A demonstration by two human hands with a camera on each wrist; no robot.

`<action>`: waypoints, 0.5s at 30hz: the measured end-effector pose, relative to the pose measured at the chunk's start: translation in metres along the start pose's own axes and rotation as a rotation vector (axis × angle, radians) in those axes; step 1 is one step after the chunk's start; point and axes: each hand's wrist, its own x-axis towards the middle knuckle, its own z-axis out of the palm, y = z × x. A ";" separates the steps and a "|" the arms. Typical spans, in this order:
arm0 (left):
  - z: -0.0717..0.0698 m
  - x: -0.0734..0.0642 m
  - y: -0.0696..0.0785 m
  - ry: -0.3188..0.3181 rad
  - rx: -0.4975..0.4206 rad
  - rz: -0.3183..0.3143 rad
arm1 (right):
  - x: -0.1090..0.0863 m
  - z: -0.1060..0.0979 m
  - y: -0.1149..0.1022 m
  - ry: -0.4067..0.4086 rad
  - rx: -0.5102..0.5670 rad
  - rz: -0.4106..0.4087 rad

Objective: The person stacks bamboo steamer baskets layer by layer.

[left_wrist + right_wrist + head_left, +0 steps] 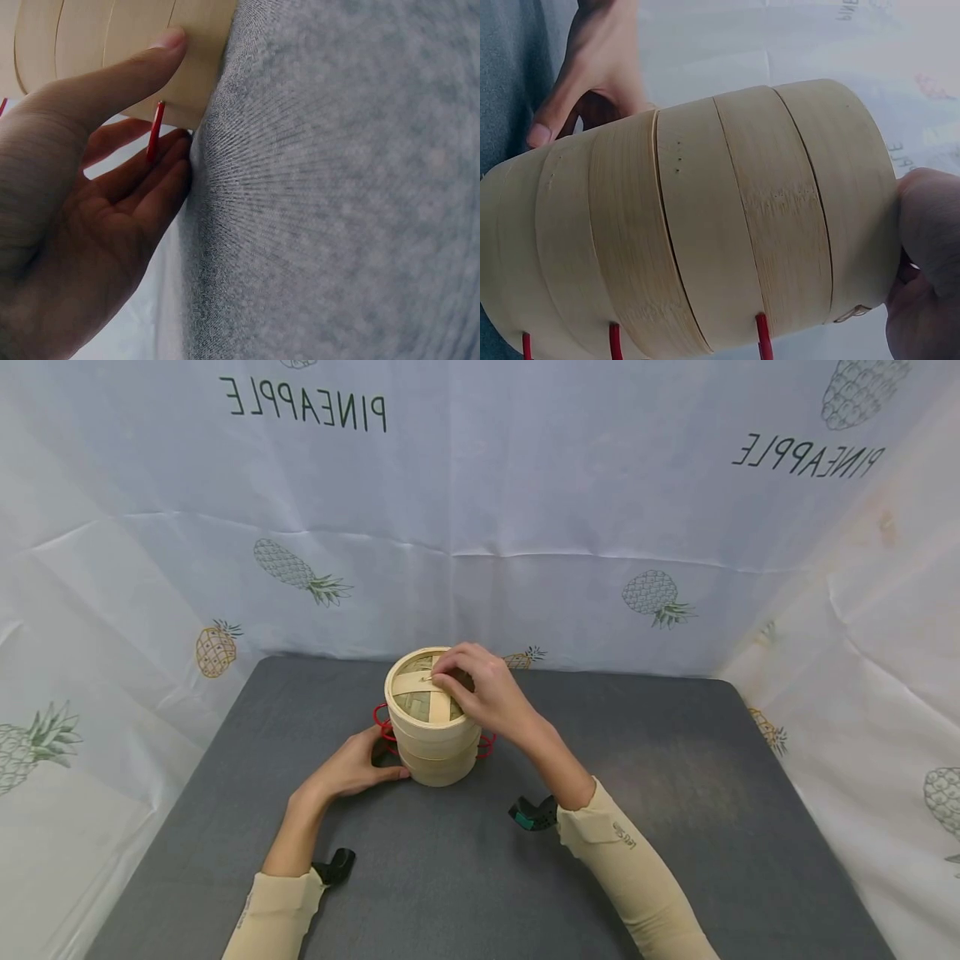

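Note:
A stack of round bamboo steamer baskets [437,750] stands upright towards the back of the table, topped by a woven bamboo lid [412,703]. Thumb and fingertips of my right hand [489,690] pinch the lid at the small loop in its middle. The lid sits on the stack, with only thin seams between tiers in the right wrist view. Low on the left side, my left hand [347,768] holds the bottom basket. Its thumb presses the wall [142,34] in the left wrist view, and its fingers curl behind, beside a red handle [156,131].
The dark grey table [675,793] reaches back to a white curtain [480,485] printed with pineapples. More red handles [486,745] jut from the right side of the stack. Black wrist devices [534,814] are worn below both hands.

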 end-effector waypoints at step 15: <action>0.001 -0.001 0.001 0.005 0.007 -0.001 | -0.001 -0.001 -0.003 0.005 0.006 0.010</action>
